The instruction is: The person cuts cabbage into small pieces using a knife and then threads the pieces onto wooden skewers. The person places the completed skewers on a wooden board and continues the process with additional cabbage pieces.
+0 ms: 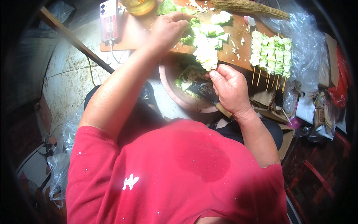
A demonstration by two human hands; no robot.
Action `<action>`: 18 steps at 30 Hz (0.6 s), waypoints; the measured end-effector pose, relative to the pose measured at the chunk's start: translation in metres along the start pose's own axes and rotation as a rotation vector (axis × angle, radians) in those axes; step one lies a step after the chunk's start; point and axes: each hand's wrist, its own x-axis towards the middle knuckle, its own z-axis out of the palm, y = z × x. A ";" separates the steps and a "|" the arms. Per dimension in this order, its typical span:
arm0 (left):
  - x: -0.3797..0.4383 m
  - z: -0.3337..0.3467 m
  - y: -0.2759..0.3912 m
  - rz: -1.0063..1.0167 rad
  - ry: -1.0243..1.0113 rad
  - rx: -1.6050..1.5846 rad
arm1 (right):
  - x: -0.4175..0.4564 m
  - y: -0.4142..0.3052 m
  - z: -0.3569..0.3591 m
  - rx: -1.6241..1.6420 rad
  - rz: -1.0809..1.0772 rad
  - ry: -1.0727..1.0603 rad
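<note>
My right hand (232,88) pinches the lower end of a skewer, mostly hidden by the fingers. Folded pale-green cabbage pieces (206,56) are packed along that skewer, which points up over the edge of a wooden board (131,40). My left hand (172,29) is over the board beside loose cut cabbage (215,32); its fingertips are partly hidden against the leaves, so its hold is unclear. A larger cabbage leaf (169,7) lies just beyond it. On the board's right edge, several finished cabbage skewers (271,53) lie side by side, their bare wooden ends sticking out towards me.
Below the board stands a pink basin (176,99) with cabbage scraps and a wide dark blade with a wooden handle (223,110). A charging phone (108,21) and a container of yellowish liquid (138,7) are at upper left. Clear plastic (304,53) and a straw brush (251,8) lie right.
</note>
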 end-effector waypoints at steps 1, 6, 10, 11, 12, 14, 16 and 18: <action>0.000 0.000 0.000 -0.016 -0.009 -0.033 | -0.001 0.001 0.000 -0.011 -0.011 0.005; -0.002 0.001 0.002 0.060 -0.008 0.111 | -0.001 0.002 -0.001 -0.006 -0.009 0.013; -0.001 0.001 -0.001 0.102 0.014 0.140 | 0.004 0.002 -0.004 -0.020 -0.026 0.015; 0.000 -0.001 -0.004 0.143 0.015 0.132 | 0.005 0.001 -0.005 -0.031 -0.032 0.013; 0.004 -0.004 -0.007 0.185 0.012 0.123 | 0.006 0.000 -0.006 -0.018 -0.018 0.026; 0.012 -0.007 -0.013 0.251 0.029 0.068 | 0.009 0.000 -0.008 0.009 0.010 0.052; 0.015 -0.003 -0.008 0.300 0.065 -0.023 | 0.010 -0.004 -0.013 0.007 0.021 0.058; 0.013 -0.008 -0.007 0.335 0.182 0.165 | 0.011 -0.006 -0.016 0.056 0.028 0.058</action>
